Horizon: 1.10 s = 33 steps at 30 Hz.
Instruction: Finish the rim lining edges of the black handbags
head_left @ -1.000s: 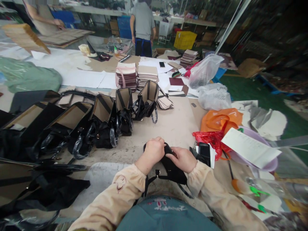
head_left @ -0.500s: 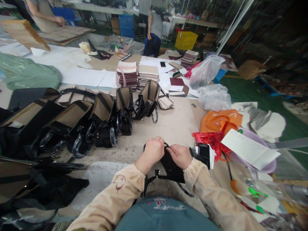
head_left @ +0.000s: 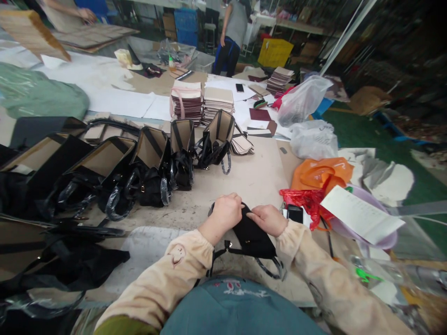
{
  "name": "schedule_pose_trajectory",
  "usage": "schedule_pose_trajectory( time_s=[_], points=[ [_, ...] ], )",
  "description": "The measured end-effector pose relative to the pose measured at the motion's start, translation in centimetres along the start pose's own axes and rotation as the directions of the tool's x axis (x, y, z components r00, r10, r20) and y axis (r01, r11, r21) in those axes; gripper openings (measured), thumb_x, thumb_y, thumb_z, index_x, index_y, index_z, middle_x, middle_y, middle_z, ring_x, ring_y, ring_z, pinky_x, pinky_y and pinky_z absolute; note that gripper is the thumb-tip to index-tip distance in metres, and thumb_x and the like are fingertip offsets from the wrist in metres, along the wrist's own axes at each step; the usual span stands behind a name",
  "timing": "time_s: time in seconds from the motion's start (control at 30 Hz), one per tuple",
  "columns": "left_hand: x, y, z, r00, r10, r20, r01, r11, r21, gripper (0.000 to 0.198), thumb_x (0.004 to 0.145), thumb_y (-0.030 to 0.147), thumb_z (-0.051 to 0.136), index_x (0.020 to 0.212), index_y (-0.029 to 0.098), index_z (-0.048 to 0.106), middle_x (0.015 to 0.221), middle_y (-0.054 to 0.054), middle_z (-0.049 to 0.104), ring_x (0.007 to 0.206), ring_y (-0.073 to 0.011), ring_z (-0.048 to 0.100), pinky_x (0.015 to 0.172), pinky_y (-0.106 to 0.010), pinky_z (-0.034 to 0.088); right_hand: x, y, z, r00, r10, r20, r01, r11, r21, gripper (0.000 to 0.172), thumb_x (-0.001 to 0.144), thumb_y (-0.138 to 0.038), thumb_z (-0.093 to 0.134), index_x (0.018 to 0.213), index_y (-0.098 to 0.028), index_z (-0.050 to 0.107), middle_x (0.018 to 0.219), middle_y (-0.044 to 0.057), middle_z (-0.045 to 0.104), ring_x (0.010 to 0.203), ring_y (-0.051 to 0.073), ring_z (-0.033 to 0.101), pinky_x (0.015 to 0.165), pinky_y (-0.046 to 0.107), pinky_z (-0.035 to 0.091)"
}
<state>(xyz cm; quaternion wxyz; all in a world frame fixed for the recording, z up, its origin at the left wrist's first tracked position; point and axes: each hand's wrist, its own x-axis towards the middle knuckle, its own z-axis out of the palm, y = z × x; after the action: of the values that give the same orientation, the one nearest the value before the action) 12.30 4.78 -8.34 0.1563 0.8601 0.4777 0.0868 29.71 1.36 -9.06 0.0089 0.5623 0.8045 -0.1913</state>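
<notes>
A small black handbag (head_left: 252, 235) lies on the worktable (head_left: 251, 177) right in front of me, its strap and metal clasp trailing toward my body. My left hand (head_left: 226, 213) is closed in a fist over the bag's top left edge. My right hand (head_left: 268, 218) pinches the bag's top right edge, fingers pressed together. Both wrists wear beige sleeves.
A row of open black bags with tan linings (head_left: 146, 158) runs along the left. Stacks of cut pieces (head_left: 202, 101) stand further back. Orange (head_left: 319, 173) and red plastic bags, a black phone (head_left: 295, 214), a paper sheet (head_left: 359, 214) lie right. A person (head_left: 232, 37) stands far off.
My hands have shifted slightly up the bag and kept their hold. The view tilted a little, and the person in the background walked to the right.
</notes>
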Motion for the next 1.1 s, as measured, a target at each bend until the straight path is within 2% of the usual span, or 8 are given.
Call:
schedule_pose_trajectory(
  time_s=[0.17,0.4,0.77,1.0,1.1],
  points=[
    [0.1,-0.1,0.1,1.0,0.012,-0.02,-0.012,1.0,0.001,0.018,0.086,0.027,0.047,0.082,0.016,0.06,0.083,-0.006,0.062,0.076,-0.0203,0.06,0.068,-0.032,0.044,0.3,0.1,-0.4,1.0,0.004,0.011,-0.004,1.0,-0.019,0.044,0.093,-0.04,0.035,0.065,-0.018,0.061,0.067,0.003,0.064,0.064,0.013,0.056,0.063,0.024,0.034],
    [0.2,-0.2,0.1,0.999,0.013,-0.039,-0.013,1.0,0.015,0.015,0.084,0.024,0.049,0.08,0.016,0.06,0.08,-0.006,0.062,0.073,-0.0198,0.06,0.066,-0.031,0.044,0.9,-1.4,0.0,0.991,0.067,-0.115,-0.074,0.996,-0.057,0.042,0.095,-0.04,0.031,0.077,-0.018,0.062,0.076,0.004,0.065,0.073,0.014,0.059,0.064,0.023,0.035],
    [0.3,-0.7,0.5,0.997,0.056,-0.048,-0.058,0.997,-0.041,0.013,0.083,0.02,0.049,0.079,0.015,0.061,0.082,-0.007,0.064,0.079,-0.0205,0.061,0.072,-0.032,0.047,1.2,-1.4,1.1,0.974,0.081,-0.21,-0.092,0.995,-0.048,0.034,0.093,-0.032,0.036,0.073,-0.018,0.059,0.074,0.004,0.064,0.072,0.014,0.057,0.065,0.024,0.033],
    [0.1,-1.9,0.2,0.991,0.119,-0.064,-0.127,0.982,-0.137,0.011,0.081,0.017,0.055,0.071,0.016,0.061,0.109,-0.01,0.064,0.102,-0.0177,0.06,0.088,-0.028,0.047,1.1,-1.5,1.0,0.968,0.097,-0.232,-0.104,0.994,-0.021,0.031,0.091,-0.03,0.038,0.072,-0.018,0.059,0.074,0.003,0.064,0.072,0.013,0.058,0.064,0.024,0.034],
    [-0.1,-2.2,-0.5,0.989,0.109,-0.1,-0.122,0.982,-0.144,0.003,0.079,0.02,0.059,0.078,0.017,0.061,0.112,-0.01,0.063,0.103,-0.0195,0.058,0.089,-0.031,0.047,1.1,-1.4,0.9,0.963,0.122,-0.24,-0.128,0.992,-0.01,0.034,0.092,-0.031,0.036,0.072,-0.018,0.06,0.074,0.004,0.065,0.071,0.013,0.058,0.064,0.024,0.034]
  ],
)
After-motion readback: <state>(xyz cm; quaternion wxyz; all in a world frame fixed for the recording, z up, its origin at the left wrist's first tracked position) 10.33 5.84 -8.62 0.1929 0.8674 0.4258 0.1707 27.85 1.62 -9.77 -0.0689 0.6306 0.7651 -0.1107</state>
